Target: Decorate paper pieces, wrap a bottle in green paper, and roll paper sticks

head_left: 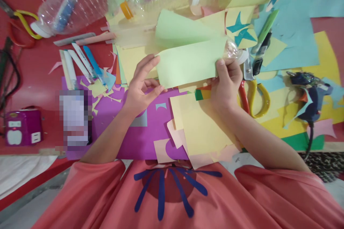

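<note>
- Clearly, the right hand (227, 84) pinches a pale-green paper strip (190, 63)
- Left hand (137, 94) spread, touching the strip's left edge
- Red-and-yellow-handled scissors (252, 98) right of the strip

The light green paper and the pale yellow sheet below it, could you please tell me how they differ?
Colour: the light green paper is green, the pale yellow sheet yellow.
Pose: the green paper is held up, the right hand gripping its right end; the yellow sheet lies partly over the purple sheet.
Shape: the green paper's facing part is a long strip, the yellow sheet squarer.
Both look plain.
</note>
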{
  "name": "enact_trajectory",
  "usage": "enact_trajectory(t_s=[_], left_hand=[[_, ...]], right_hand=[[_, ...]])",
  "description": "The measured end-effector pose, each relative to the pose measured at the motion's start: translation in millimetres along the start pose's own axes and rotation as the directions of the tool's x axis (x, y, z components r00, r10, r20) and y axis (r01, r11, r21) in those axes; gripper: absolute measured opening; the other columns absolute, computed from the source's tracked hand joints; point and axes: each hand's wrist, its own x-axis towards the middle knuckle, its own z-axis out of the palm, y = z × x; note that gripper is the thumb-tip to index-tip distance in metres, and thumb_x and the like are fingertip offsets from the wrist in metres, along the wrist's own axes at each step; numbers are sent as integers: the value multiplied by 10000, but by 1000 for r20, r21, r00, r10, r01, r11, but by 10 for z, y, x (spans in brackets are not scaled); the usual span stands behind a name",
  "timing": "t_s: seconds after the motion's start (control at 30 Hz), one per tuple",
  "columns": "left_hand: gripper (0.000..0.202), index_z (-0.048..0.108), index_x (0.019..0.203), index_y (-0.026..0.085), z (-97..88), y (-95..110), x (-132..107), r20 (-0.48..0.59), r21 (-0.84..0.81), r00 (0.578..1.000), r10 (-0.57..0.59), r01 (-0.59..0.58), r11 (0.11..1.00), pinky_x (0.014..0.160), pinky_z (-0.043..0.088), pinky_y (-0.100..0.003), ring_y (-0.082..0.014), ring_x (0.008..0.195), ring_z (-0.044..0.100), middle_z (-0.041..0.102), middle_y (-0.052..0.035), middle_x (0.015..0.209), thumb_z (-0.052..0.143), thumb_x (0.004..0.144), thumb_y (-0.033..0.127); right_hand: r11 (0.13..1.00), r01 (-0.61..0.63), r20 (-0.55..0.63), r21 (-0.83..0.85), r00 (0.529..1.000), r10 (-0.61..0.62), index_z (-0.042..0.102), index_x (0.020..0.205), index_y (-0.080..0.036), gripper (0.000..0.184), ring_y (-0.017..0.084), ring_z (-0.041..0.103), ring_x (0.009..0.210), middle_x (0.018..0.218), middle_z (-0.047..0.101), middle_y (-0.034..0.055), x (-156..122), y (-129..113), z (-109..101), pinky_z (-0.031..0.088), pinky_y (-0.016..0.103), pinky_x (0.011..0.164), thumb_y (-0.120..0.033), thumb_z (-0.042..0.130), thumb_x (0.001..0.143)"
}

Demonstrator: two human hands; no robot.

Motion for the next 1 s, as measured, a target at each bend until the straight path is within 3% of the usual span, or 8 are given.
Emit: enact_trajectory(t_s=[0.13,0.27,0.37,0.47,0.57,0.67,0.83,1.0], left_hand=[[642,399,1405,401,23,17,1,-5,10,998,60,-60,998,628,619,-288,-150,849,689,395,-69,1475,637,830,558],[497,481,1334,387,20,1,23,-86,-26,986,141,-144,989,597,576,-220,-135,916,658,465,-21,1417,599,874,533],[362,563,1256,390,12,16,44,-201,-86,967,156,-176,981,609,569,-232,-124,879,657,527,-4,1340,526,918,515],[279,620,1182,342,12,118,37,-211,-81,964,163,-183,980,736,589,-294,-137,878,672,591,-19,1243,506,940,423],[201,654,1066,266,49,272,-7,-64,122,980,189,-180,976,905,557,-363,-189,1084,638,672,-36,1136,498,945,304],[192,646,1025,214,142,375,-59,148,209,962,230,-257,944,899,555,-317,-161,1045,666,712,-49,1108,473,944,200],[280,610,1175,115,322,402,-111,479,337,786,391,-576,745,1020,499,-360,-219,1193,617,656,-119,1274,440,972,207],[376,528,1338,166,411,445,-164,661,452,712,239,-631,631,1118,401,-381,-210,1345,490,527,-82,1440,436,982,247]], right_hand=[[996,-31,-55,81,998,35,448,754,-258,227,76,336,453,686,417,-29,-6,-66,24,415,250,405,-423,596,802],[998,57,-16,36,998,-57,480,745,-257,268,92,363,502,661,409,-29,21,-147,-31,393,232,416,-482,616,799],[997,78,156,6,985,-78,519,720,-256,297,92,372,502,618,404,-39,115,-249,-123,381,251,445,-516,648,784],[992,102,413,-70,908,-64,560,667,-242,325,86,372,505,584,451,-40,271,-356,-218,351,267,478,-529,694,744],[961,199,642,-193,766,-30,597,641,-227,301,106,420,540,599,527,-19,422,-433,-258,373,291,519,-495,697,736],[883,371,761,-287,648,-25,609,663,-232,224,131,471,582,630,573,-7,520,-460,-215,412,310,580,-409,622,800],[715,593,823,-371,567,-43,572,651,-231,170,133,507,595,651,598,-11,583,-392,-22,419,311,628,-222,569,821],[657,663,831,-359,547,-97,515,620,-237,215,144,492,597,642,594,-3,556,-246,115,392,305,608,-246,522,834]])
